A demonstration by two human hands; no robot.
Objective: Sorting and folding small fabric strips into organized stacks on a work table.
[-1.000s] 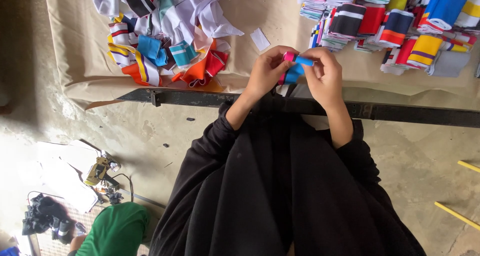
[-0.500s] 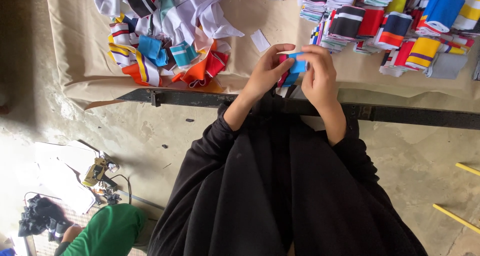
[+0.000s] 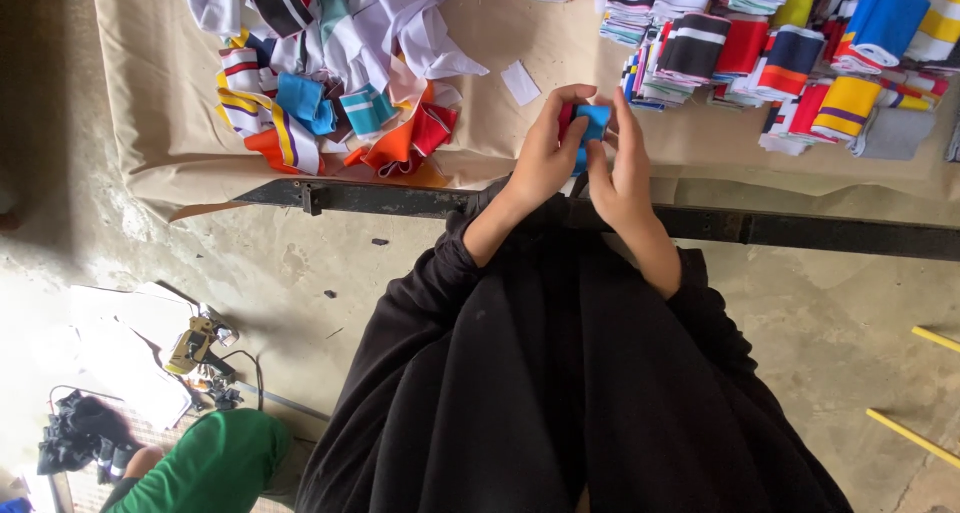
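Observation:
My left hand (image 3: 545,153) and my right hand (image 3: 622,163) are pressed together around a small folded knit strip (image 3: 590,125), blue with a bit of red showing. Both hands grip it just above the table's near edge. Most of the strip is hidden between my fingers. To the left lies a loose heap of striped knit strips (image 3: 320,93) in white, orange, blue and red. To the upper right are neat folded stacks of strips (image 3: 790,48) in many colours.
The table is covered with tan paper (image 3: 150,103) and has a dark metal front rail (image 3: 800,233). A small white scrap (image 3: 520,81) lies on the paper. On the concrete floor at lower left are a tool with cables (image 3: 195,345), dark cloth (image 3: 75,438) and a person's green sleeve (image 3: 215,463).
My hands have stayed closed on the strip and keep working it, with the fingers shifting slightly. The view has drifted a little.

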